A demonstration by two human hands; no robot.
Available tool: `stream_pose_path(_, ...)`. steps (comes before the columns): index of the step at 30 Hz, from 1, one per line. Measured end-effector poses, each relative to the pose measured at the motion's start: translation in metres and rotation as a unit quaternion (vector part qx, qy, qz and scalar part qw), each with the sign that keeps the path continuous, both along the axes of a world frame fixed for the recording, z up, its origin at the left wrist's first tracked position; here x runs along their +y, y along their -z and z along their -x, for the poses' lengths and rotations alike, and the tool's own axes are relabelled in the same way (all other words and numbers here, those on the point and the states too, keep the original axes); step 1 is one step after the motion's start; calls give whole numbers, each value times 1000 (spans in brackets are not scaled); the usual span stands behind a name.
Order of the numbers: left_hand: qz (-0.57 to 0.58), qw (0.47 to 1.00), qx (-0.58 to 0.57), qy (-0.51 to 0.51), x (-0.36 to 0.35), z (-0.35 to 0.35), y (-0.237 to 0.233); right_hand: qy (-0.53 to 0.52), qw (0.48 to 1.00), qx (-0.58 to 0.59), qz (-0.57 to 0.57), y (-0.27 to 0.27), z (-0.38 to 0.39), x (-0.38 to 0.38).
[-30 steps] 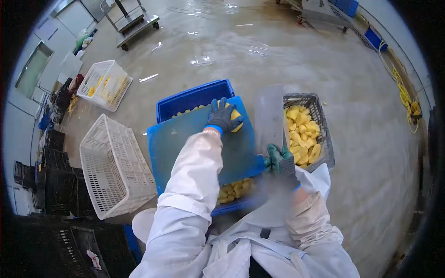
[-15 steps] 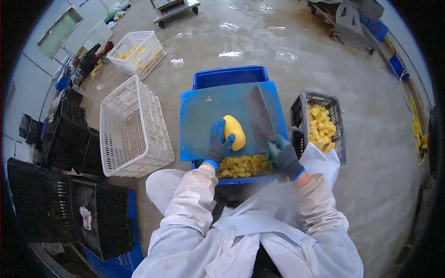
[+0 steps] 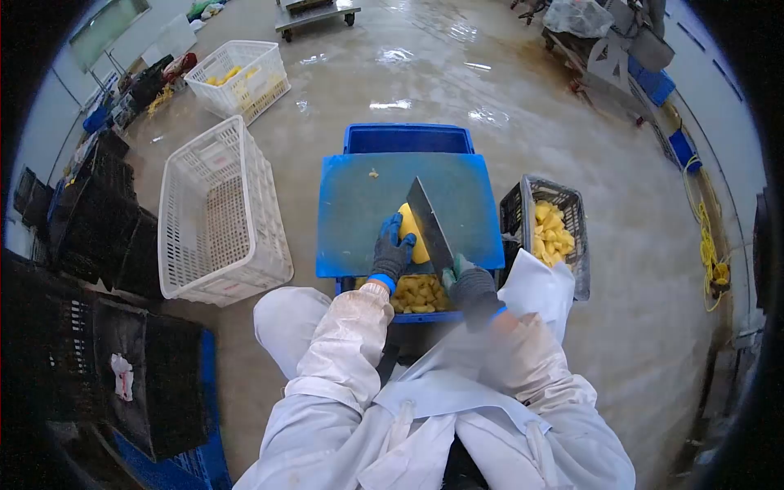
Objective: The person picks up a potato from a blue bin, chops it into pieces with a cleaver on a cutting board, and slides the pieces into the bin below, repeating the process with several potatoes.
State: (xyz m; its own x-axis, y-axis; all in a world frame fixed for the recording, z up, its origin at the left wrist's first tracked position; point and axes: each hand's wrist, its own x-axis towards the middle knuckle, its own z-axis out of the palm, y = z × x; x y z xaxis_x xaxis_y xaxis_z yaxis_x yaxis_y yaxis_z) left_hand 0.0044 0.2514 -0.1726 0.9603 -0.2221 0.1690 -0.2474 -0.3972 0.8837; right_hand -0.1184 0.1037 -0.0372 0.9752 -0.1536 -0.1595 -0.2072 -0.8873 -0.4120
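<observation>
My left hand, in a dark glove with blue fingertips, holds down a smooth, oblong, peeled yellow piece of produce on the blue cutting board. Gripped in my gloved right hand is a long, broad-bladed knife, whose blade stands along the right side of the yellow piece and partly covers it. Yellow chunks fill the near end of the blue bin beneath the board. A small scrap lies toward the board's far edge.
To the right stands a dark crate of pale yellow chunks. A white basket is at the left, with another white crate holding yellow pieces behind it. Black crates stack at lower left. The floor looks wet.
The knife has swung from lying over the board's right part to the right side of the yellow piece. My right hand moved left with it; my left hand stays on the piece.
</observation>
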Motion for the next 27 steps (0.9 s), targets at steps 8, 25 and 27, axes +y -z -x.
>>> stream_pose_path(8, -29, 999, -7, -11, 0, 3, -6, 2, 994, 92, 56, -11, -10, 21)
stream_pose_path(25, -37, 999, -19, -17, 2, 8, -14, 29, 987, 156, 19, 43, -74, 25)
stream_pose_path(27, -31, 999, -27, -24, 2, 16, -10, 52, 987, 155, 5, 52, -70, 29)
